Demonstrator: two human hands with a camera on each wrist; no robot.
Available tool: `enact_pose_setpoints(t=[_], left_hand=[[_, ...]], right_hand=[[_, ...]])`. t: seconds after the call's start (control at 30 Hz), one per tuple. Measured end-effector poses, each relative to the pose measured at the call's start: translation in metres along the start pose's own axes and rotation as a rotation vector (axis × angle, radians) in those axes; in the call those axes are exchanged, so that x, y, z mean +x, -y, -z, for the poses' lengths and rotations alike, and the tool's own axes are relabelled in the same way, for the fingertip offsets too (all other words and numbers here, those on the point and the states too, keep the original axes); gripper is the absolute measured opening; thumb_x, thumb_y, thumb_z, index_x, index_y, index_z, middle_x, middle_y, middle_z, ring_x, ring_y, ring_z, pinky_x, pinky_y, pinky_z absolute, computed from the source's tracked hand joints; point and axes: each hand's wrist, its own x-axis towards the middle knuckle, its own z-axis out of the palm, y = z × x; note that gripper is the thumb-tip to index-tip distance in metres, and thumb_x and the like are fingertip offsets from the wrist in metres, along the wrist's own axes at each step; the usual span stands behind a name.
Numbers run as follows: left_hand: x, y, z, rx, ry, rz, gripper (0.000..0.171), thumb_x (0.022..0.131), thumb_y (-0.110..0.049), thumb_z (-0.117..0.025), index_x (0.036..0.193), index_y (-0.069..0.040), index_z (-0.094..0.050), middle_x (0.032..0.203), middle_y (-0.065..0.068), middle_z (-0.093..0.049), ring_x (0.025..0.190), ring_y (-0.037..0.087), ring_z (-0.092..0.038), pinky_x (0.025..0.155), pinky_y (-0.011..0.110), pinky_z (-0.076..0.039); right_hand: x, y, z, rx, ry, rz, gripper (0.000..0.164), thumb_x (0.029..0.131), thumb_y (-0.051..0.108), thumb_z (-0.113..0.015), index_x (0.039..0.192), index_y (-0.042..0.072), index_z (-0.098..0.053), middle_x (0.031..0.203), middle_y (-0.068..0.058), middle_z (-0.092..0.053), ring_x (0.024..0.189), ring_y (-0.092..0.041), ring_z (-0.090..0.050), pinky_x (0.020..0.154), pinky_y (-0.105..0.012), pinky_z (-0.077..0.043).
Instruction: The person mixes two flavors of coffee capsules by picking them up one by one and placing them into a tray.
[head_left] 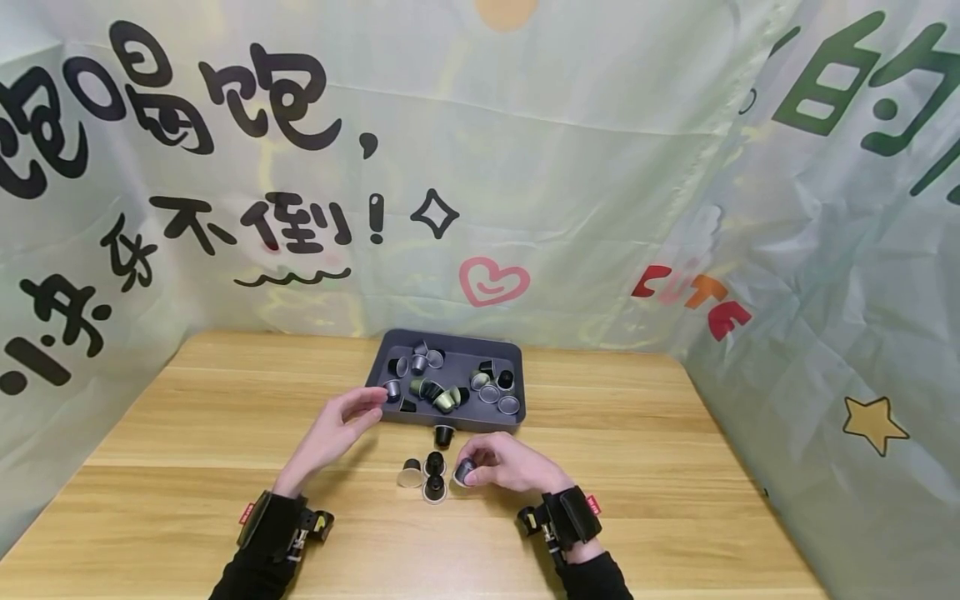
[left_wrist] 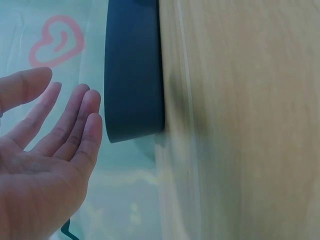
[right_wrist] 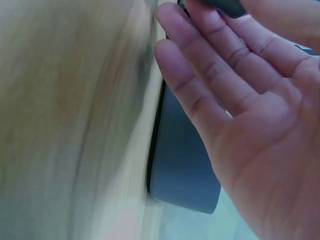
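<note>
My right hand [head_left: 513, 463] pinches a dark grey coffee capsule [head_left: 464, 471] between thumb and fingers, low over the table. In the right wrist view only a dark edge of that capsule [right_wrist: 227, 6] shows at the top. My left hand [head_left: 339, 429] reaches to the front left corner of a dark grey tray [head_left: 480, 423], its fingers extended. A silvery-grey capsule [head_left: 392, 390] lies in the tray right by those fingertips. From the left wrist, the left hand [left_wrist: 55, 145] shows nothing in its grasp. Left of the held capsule stand black capsules [head_left: 435, 487] and a dark one with a pale rim [head_left: 410, 473].
Several green, black and silver capsules [head_left: 442, 402] lie scattered in the tray. Another black capsule [head_left: 444, 437] is against the tray's front wall. The wooden table [head_left: 637, 500] ends at a printed cloth [head_left: 585, 192] behind and at the sides.
</note>
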Motion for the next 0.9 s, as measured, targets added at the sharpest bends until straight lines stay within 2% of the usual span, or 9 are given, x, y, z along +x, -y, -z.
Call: enact_pose_setpoints(t=[0.27,0.53,0.7,0.9], left_hand=[[0.0,0.0,0.0,-0.01,-0.002,0.003,0.039,0.098,-0.008,-0.061,0.134,0.005,-0.057,0.132,0.027,-0.063,0.122,0.043,-0.06,0.101,0.016,-0.049],[-0.001,0.001,0.001,-0.003,-0.001,0.0,0.04,0.098,-0.01,-0.062,0.135,0.004,-0.056,0.132,0.026,-0.063,0.122,0.04,-0.062,0.101,0.017,-0.049],[0.0,0.001,0.001,-0.01,0.002,-0.001,0.039,0.098,-0.009,-0.061,0.134,0.005,-0.057,0.132,0.027,-0.063,0.121,0.041,-0.061,0.1,0.016,-0.049],[0.0,0.0,0.001,-0.003,0.01,0.001,0.04,0.098,-0.01,-0.061,0.135,0.004,-0.056,0.133,0.026,-0.062,0.122,0.039,-0.062,0.101,0.018,-0.049]], right_hand=[[-0.001,-0.003,0.002,0.047,-0.022,0.016,0.019,0.089,0.017,-0.075,0.105,0.008,-0.069,0.101,-0.004,-0.074,0.088,-0.002,-0.068,0.085,-0.019,-0.055],[-0.002,-0.001,0.006,0.064,-0.06,0.026,0.021,0.084,0.02,-0.08,0.102,0.012,-0.071,0.096,-0.001,-0.074,0.08,0.0,-0.064,0.08,-0.018,-0.055],[-0.003,-0.001,0.01,0.057,-0.131,0.077,0.024,0.085,0.019,-0.08,0.105,0.01,-0.071,0.095,-0.003,-0.073,0.079,-0.001,-0.062,0.076,-0.02,-0.056],[-0.001,0.003,0.02,0.024,-0.254,0.162,0.029,0.087,0.014,-0.076,0.114,0.003,-0.071,0.105,-0.009,-0.074,0.09,-0.007,-0.066,0.085,-0.023,-0.059]])
